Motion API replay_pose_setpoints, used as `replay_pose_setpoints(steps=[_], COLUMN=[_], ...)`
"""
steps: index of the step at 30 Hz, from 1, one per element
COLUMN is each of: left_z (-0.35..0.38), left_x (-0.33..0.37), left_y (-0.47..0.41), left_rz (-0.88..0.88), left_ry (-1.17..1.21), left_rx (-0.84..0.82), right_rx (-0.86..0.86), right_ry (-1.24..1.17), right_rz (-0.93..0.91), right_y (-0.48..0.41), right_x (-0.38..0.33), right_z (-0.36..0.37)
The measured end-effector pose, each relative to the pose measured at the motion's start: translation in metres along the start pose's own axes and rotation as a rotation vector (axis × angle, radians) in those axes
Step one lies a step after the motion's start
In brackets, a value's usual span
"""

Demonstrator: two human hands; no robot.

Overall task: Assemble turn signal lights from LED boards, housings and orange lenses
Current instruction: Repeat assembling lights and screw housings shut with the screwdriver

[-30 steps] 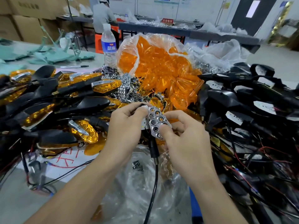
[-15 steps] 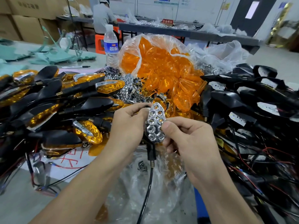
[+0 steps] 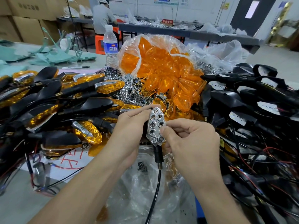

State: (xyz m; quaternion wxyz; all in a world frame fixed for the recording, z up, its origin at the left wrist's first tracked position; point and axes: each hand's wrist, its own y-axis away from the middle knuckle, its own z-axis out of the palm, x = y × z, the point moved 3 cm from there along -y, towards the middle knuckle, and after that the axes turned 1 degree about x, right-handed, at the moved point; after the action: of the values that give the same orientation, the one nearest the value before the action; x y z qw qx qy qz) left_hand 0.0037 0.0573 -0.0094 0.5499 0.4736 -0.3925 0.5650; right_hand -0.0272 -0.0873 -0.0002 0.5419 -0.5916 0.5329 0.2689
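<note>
Reflector (image 3: 155,126) is pinched upright, long axis pointing away, between left fingers (image 3: 139,111) and right fingers (image 3: 169,130); orange lenses (image 3: 161,70) lie just beyond.

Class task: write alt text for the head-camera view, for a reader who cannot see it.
Left hand and right hand hold a chrome honeycomb reflector on a black stem. Behind: a bag of orange lenses, finished lights left, black housings right.

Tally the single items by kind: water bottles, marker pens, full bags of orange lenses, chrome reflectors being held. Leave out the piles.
water bottle: 1
marker pen: 1
full bag of orange lenses: 1
chrome reflector being held: 1
Total: 4
</note>
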Motion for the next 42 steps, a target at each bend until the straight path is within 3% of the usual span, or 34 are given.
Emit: replay_pose_setpoints(steps=[9, 14, 20, 32, 42], left_z=[0.001, 0.003, 0.003, -0.001, -0.006], left_x=[-0.007, -0.007, -0.004, 0.003, 0.001], left_y=[-0.001, -0.001, 0.000, -0.004, -0.005], left_rz=[-0.055, -0.052, -0.002, -0.015, -0.017], left_ry=[0.006, 0.078, 0.022, 0.141, 0.130], left_rx=[-0.054, -0.077, -0.167, -0.319, -0.241], right_rx=[-0.011, 0.066, 0.054, 0.056, -0.026], right_ry=[0.093, 0.186, 0.180, 0.051, 0.135], right_rz=[-0.028, -0.024, 0.017, -0.043, -0.111], right_y=[-0.002, -0.001, -0.003, 0.000, 0.005], right_x=[0.002, 0.004, 0.010, 0.004, -0.007], right_z=[-0.002, -0.002, -0.002, -0.002, 0.003])
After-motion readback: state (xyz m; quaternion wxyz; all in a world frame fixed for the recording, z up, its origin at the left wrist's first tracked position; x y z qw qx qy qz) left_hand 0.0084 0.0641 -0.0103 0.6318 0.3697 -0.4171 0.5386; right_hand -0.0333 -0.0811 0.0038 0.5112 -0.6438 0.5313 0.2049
